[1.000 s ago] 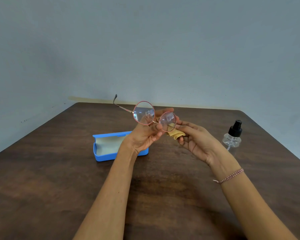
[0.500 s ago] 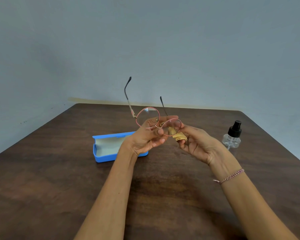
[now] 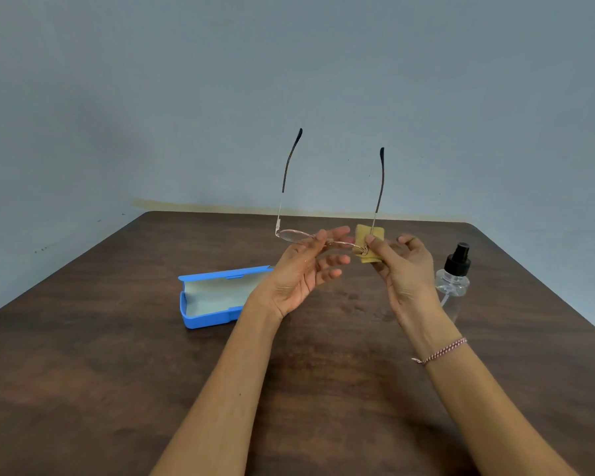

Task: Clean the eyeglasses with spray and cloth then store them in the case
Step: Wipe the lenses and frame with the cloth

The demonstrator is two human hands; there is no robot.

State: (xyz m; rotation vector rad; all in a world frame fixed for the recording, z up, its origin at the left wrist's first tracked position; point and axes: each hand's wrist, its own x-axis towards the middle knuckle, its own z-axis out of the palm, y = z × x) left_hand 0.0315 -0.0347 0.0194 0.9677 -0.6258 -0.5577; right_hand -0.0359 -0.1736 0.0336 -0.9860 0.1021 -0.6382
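I see the brown table (image 3: 117,389) filling the view. Both hands are raised above its middle, well clear of the wood, I judge so that the lenses touch nothing while they are wiped.

My left hand (image 3: 296,280) is palm up. Its thumb and a fingertip seem to pinch the frame lightly near the bridge, and the other fingers are spread loose. That looks like a steadying hold. My right hand (image 3: 402,269) does the work: thumb and forefinger pinch the cloth, the remaining fingers curled loosely behind.

The blue case (image 3: 207,304) lies open on the left, just beyond my left wrist, lid back and lining up, ready for storing. The spray bottle (image 3: 454,280) stands upright at the right, near my right hand but apart from it.

The eyeglasses (image 3: 294,236) span between the two hands, lenses nearly level, both temple arms unfolded and pointing up and away.

The yellow cloth (image 3: 361,233) is folded around the right lens, covering it, so I judge wiping is under way.
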